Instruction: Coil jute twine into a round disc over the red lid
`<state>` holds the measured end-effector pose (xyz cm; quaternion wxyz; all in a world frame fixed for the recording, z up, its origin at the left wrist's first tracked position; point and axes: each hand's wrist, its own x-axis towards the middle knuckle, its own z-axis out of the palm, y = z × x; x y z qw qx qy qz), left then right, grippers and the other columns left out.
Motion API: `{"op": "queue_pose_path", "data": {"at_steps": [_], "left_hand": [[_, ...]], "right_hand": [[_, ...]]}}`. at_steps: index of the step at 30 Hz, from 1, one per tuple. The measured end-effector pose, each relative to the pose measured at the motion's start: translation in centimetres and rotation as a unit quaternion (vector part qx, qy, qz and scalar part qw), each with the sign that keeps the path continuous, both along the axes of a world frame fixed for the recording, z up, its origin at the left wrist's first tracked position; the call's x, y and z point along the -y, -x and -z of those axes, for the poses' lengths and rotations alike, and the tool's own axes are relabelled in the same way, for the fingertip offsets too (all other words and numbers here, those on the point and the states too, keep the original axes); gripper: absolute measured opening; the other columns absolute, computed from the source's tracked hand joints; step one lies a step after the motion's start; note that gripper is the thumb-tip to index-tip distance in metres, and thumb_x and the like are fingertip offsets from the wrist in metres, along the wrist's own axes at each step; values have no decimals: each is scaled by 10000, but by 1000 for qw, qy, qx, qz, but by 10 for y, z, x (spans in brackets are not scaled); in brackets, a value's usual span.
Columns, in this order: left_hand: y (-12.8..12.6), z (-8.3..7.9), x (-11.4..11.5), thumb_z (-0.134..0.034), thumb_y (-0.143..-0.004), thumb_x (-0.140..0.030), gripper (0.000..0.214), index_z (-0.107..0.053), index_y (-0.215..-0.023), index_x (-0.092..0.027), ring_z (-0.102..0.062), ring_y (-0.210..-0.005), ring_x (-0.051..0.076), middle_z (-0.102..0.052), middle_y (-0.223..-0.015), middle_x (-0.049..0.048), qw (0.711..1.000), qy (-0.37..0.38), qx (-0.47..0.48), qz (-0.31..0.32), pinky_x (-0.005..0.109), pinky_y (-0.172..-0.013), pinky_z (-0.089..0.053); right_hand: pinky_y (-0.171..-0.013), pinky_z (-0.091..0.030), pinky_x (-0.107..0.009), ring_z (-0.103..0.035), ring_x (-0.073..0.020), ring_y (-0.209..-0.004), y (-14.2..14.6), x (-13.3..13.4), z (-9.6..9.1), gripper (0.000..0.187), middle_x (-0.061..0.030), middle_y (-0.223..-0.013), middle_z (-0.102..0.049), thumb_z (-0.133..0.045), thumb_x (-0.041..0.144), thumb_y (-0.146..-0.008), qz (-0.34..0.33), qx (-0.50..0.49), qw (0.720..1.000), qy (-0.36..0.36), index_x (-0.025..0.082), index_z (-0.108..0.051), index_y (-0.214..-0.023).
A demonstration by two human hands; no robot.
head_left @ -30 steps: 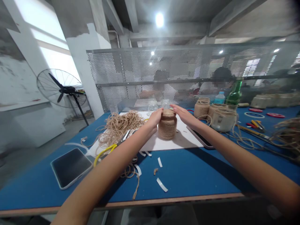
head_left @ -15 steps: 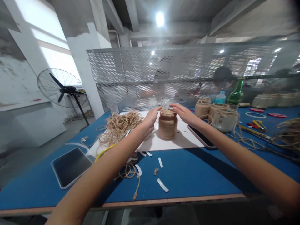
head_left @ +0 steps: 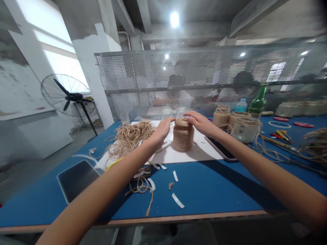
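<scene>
A jar point(head_left: 183, 137) wrapped in brown twine stands upright on a white sheet point(head_left: 201, 154) in front of me. My left hand point(head_left: 163, 131) is at its left side, fingers stretched out towards the rim. On the other side, my right hand point(head_left: 199, 123) reaches over the upper right of the jar with its fingers extended, at or very near the rim. Whether the fingertips touch the jar is hard to make out. Left of my left hand lies a loose heap of twine point(head_left: 135, 134). Two clear glass jars point(head_left: 167, 113) stand behind the wrapped one.
At right are wrapped jars point(head_left: 221, 116), a partly wrapped glass jar point(head_left: 245, 130), a green bottle point(head_left: 258, 100), a phone point(head_left: 221, 149) and pliers point(head_left: 282, 135). A tablet-like device point(head_left: 76, 178) and paper strips point(head_left: 178, 200) lie nearer. A perforated metal screen point(head_left: 143, 78) stands behind.
My left hand and forearm have shifted slightly left and down. The right hand has moved slightly left over the rim. The jar stays in the same place.
</scene>
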<state>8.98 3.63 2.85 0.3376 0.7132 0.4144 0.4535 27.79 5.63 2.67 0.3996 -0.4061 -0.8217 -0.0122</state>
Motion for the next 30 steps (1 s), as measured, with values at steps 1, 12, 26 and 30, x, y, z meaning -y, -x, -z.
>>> {"op": "queue_pose_path", "data": {"at_steps": [1, 12, 26, 30], "left_hand": [[1, 0, 1, -263, -848, -331, 389, -593, -1007, -201, -476, -1117, 154, -559, -1192, 11, 1000, -9, -3, 3, 294, -971, -338], [6, -7, 5, -192, -878, -291, 436, -567, -1075, -191, -482, -1110, 169, -560, -1187, 20, 989, -98, -110, -27, 305, -940, -369], [80, 43, 7, -557, -695, -327, 156, -664, -763, -236, -419, -1052, 322, -572, -1046, 102, 853, -146, -499, -38, 554, -900, -226], [77, 36, 15, -548, -709, -248, 107, -637, -709, -189, -399, -1057, 309, -550, -1052, 110, 828, -178, -531, -18, 535, -922, -203]], "right_hand": [[-967, -325, -404, -470, -205, -1100, 0, 0, 0, 338, -84, -1132, -560, -339, 305, -861, -2, 6, 1000, -5, 170, -561, -1077], [-948, -329, -409, -464, -212, -1086, 3, 5, -5, 302, -75, -1102, -564, -347, 265, -859, -7, 43, 998, -50, 187, -557, -1062], [-873, -358, -420, -450, -245, -1036, 41, 75, 9, 238, -103, -1062, -553, -380, 168, -831, -78, 207, 963, -156, 184, -565, -981], [-817, -402, -392, -477, -226, -963, 52, 69, 22, 239, -121, -996, -567, -363, 135, -837, -105, 211, 966, -107, 151, -571, -954]]}}
